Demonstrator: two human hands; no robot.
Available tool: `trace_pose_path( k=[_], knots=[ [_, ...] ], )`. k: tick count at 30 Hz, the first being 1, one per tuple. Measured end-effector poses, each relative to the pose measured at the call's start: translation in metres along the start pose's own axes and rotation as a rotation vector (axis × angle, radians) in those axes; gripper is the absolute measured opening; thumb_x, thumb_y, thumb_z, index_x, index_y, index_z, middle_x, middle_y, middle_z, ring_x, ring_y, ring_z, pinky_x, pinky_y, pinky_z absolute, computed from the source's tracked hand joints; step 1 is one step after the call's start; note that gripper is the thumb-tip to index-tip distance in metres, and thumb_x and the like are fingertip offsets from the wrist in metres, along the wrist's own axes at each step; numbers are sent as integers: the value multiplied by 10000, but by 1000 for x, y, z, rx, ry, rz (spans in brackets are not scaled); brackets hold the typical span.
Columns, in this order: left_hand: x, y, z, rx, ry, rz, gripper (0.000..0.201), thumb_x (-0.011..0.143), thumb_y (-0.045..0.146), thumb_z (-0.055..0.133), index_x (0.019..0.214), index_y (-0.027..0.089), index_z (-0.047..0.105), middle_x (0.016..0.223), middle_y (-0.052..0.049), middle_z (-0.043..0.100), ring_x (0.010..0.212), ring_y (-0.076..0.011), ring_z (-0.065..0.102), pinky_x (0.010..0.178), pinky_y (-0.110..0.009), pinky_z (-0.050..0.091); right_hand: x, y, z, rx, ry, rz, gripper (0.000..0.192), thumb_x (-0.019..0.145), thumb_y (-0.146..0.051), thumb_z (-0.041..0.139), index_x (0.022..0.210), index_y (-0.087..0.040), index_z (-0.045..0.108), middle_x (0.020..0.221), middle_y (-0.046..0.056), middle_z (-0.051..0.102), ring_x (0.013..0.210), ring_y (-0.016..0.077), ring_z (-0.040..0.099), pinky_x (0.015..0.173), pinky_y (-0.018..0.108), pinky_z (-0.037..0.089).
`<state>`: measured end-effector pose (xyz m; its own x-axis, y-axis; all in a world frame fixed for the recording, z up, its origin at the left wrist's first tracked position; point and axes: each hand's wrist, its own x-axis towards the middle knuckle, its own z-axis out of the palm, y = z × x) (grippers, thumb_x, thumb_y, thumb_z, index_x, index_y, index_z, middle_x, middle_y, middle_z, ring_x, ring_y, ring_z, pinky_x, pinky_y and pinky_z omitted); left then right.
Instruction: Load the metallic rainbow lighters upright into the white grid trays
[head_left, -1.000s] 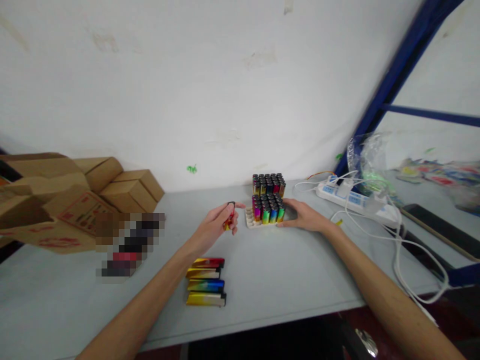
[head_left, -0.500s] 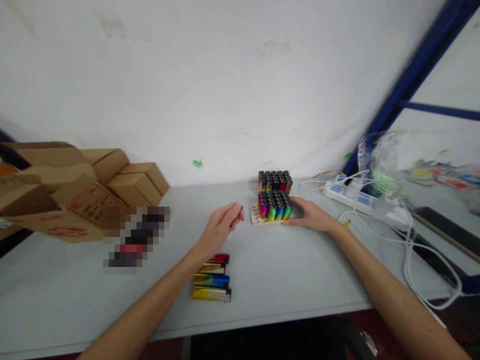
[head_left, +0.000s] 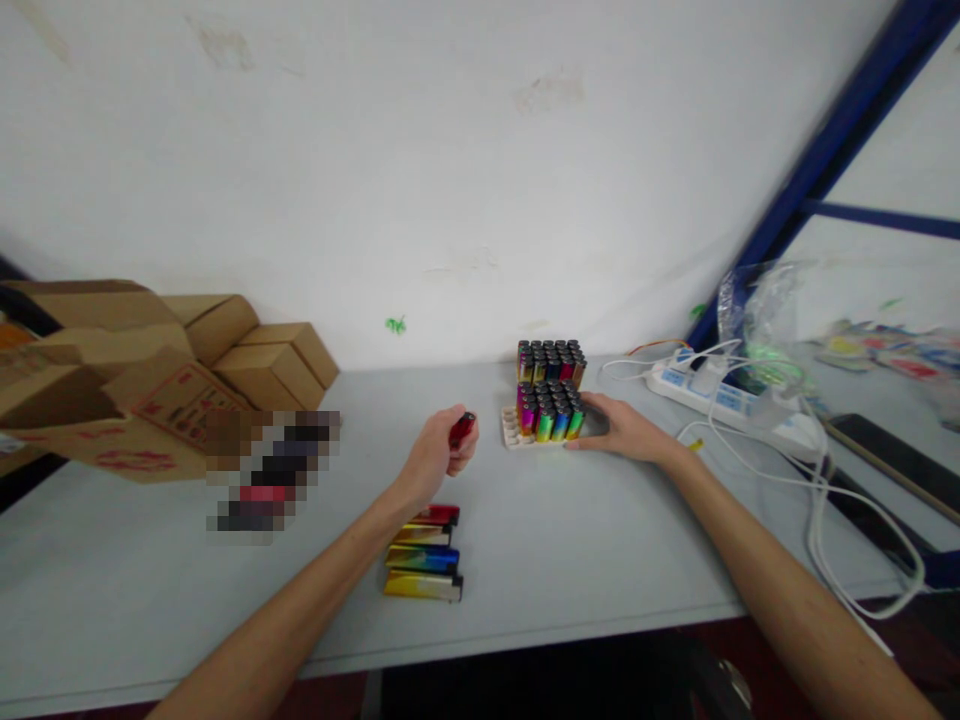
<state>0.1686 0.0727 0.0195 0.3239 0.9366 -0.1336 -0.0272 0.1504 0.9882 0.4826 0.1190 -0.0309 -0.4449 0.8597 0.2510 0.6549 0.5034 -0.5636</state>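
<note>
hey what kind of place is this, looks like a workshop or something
Probably a small packing or sorting bench for lighters. A tray of lighters stands upright on the grey table, cardboard boxes are stacked at the wall, and a power strip trails cables beside a blue rack.

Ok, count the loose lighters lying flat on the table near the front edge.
4. The loose lighters lie stacked in a column below the left hand, red nearest it, yellow at the front edge. More may hide under the forearm.

We saw even, soft light that cast only faint shadows on the table. The picture was slightly soft overall, with wide-angle bending at the edges and one pixelated patch.
</note>
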Motion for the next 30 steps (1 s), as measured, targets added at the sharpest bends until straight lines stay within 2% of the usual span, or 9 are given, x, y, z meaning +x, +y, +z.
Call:
trace_pose_path(
  k=[5, 11, 15, 25, 30],
  knots=[
    [3, -6, -1, 60, 25, 44, 417, 825, 511, 427, 538, 218, 351, 465, 72, 220, 402, -69, 145, 400, -220, 97, 0, 0, 0, 11, 7, 2, 791, 714, -529, 799, 1375, -173, 552, 1378, 137, 612, 1241, 352, 596, 1099, 522, 449],
    [1, -6, 2, 41, 70, 30, 414, 842, 524, 411, 573, 212, 376, 462, 80, 242, 393, -65, 167, 394, -218, 112, 1, 0, 0, 10, 3, 2, 771, 720, -519, 797, 1358, -158, 561, 1358, 147, 625, 1218, 345, 612, 1084, 514, 462],
    [1, -4, 2, 26, 49, 11, 455, 838, 549, 393, 538, 211, 341, 460, 86, 214, 401, -55, 141, 407, -216, 103, 1, -2, -1, 9, -2, -2, 767, 724, -527, 792, 1352, -150, 565, 1348, 149, 632, 1211, 344, 618, 1079, 504, 468],
    [5, -13, 1, 102, 77, 8, 383, 844, 443, 386, 542, 211, 346, 453, 72, 240, 387, -64, 171, 388, -204, 118, 2, 0, 0, -2, -3, 2, 780, 721, -530, 793, 1360, -148, 560, 1358, 155, 624, 1223, 353, 611, 1085, 517, 461],
    [3, -11, 2, -5, 79, 20, 423, 891, 521, 394, 629, 191, 420, 495, 77, 262, 403, -63, 191, 406, -202, 137, 2, -3, -2, 6, -8, 2, 787, 722, -525, 796, 1364, -140, 555, 1370, 164, 615, 1242, 354, 597, 1090, 515, 458]
  ],
)
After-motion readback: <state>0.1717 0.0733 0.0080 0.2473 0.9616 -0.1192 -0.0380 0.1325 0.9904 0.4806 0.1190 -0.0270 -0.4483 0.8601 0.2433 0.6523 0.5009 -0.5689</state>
